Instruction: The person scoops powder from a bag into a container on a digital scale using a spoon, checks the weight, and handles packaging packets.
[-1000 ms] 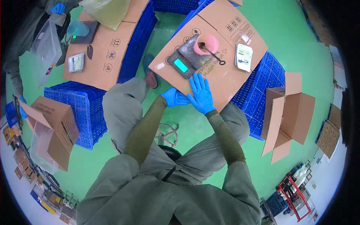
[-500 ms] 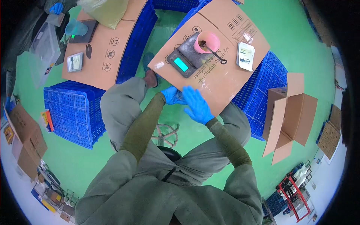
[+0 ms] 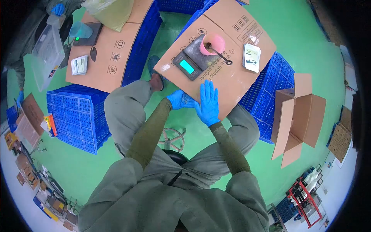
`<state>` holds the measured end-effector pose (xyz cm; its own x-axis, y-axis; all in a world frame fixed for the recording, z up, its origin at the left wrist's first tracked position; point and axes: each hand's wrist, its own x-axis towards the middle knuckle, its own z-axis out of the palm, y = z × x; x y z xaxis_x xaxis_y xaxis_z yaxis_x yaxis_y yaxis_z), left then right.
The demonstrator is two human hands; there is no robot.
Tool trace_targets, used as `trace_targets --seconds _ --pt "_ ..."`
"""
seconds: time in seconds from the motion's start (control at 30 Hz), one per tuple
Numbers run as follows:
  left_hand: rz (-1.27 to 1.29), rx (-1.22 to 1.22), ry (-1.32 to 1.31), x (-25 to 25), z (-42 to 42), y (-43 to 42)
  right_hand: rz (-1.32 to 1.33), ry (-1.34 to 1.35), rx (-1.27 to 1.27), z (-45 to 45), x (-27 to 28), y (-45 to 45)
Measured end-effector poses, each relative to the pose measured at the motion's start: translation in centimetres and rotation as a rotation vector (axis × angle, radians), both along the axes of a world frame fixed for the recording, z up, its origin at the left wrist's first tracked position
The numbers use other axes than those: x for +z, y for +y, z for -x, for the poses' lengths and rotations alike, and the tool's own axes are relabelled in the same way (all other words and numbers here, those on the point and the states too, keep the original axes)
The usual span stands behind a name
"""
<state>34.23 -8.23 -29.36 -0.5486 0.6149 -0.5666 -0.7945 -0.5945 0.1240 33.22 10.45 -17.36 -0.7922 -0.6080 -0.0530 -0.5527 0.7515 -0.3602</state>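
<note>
My left hand point(image 3: 177, 99), in a blue glove, is closed at the near edge of the cardboard-topped surface point(image 3: 228, 91). What it holds, if anything, I cannot make out. Beside it, my right hand point(image 3: 208, 104), also gloved in blue, is open with its fingers stretched out over the cardboard. Beyond the hands is a dark digital scale point(image 3: 188, 66) with a lit display. A pink cup point(image 3: 215, 41) stands on the scale's platform, with a dark-handled spoon point(image 3: 223, 57) leaning out over its rim. To the right lies a stack of white printed packets point(image 3: 251, 58).
At the left, another cardboard-topped surface point(image 3: 110, 46) holds a second scale point(image 3: 89, 38), a teal cup point(image 3: 79, 31) and packets point(image 3: 79, 65). A blue crate point(image 3: 75, 118) stands below it. An open carton point(image 3: 297, 120) sits at the right. Another person's gloved hand point(image 3: 58, 9) shows top left.
My right hand has turned, so its fingers now point up and away over the cardboard, where they pointed up and left. My left hand stays nearly in place.
</note>
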Motion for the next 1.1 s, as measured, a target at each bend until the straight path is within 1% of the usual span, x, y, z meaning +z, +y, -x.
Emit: trace_targets --seconds 0.07,0.1,0.17,0.2,0.3,0.37,0.4,0.47,0.5,0.57,0.63,0.7,0.77,0.87,0.93,0.97,1.0,1.07,1.1 --pt "0.036 -0.002 0.034 0.6 -0.6 -0.1 -0.009 -0.038 0.04 -0.4 -0.9 -0.4" --pt "0.067 -0.008 0.058 1.1 -1.0 -0.3 0.02 -0.092 0.145 -0.9 -0.7 -0.4" --pt "0.247 0.007 0.069 1.9 -1.7 -0.2 0.081 -0.195 0.352 -2.6 0.2 -0.7" --pt "0.338 0.022 0.074 2.1 -2.0 -0.3 0.089 -0.153 0.281 -2.9 0.8 -0.4" --pt "0.026 0.046 -0.02 4.2 -3.0 -1.8 0.139 -0.045 0.054 -3.7 2.6 0.8" --pt "-0.002 0.133 -0.04 6.4 -4.0 -2.0 0.213 0.032 -0.132 -3.7 3.8 1.6" --pt "-0.019 0.173 -0.045 7.7 -4.3 -1.9 0.26 0.023 -0.183 -3.8 4.2 2.1" --pt "-0.349 0.341 -0.017 10.4 -5.3 -1.5 0.356 0.006 -0.282 -4.6 4.8 2.8" --pt "-0.516 0.421 -0.003 12.1 -5.7 -1.4 0.357 0.061 -0.313 -5.1 5.0 2.9" --pt "-0.432 0.507 0.097 16.0 -6.2 -0.6 0.356 0.171 -0.375 -6.6 4.9 3.3" --pt "-0.353 0.567 0.19 19.3 -6.8 0.0 0.268 -0.184 -0.445 -7.9 1.9 5.1" --pt "-0.277 0.6 0.276 21.5 -7.6 0.2 0.294 -0.425 -0.563 -9.1 0.1 5.5" --pt "-0.248 0.661 0.315 22.7 -7.9 0.2 0.443 -0.55 -0.737 -10.1 -1.4 4.8" --pt "-0.25 0.73 0.336 23.9 -8.7 -0.3 0.806 -0.962 -0.864 -10.0 -6.4 2.8" --pt "-0.248 0.76 0.36 24.6 -8.5 -0.7 1.022 -1.264 -1.005 -9.4 -10.3 1.2" --pt "-0.24 0.769 0.377 24.8 -8.6 -0.9 1.127 -1.419 -1.057 -8.6 -11.3 0.0" --pt "-0.234 0.781 0.395 24.8 -7.8 -1.3 1.211 -1.37 -1.166 -7.8 -9.4 -2.1" --pt "-0.276 0.809 0.394 25.3 -6.6 -2.4 1.503 -1.277 -1.337 -5.6 -8.1 -4.9" --pt "-0.293 0.826 0.368 25.6 -6.4 -2.9 1.565 -1.203 -1.326 -4.8 -8.4 -5.6"
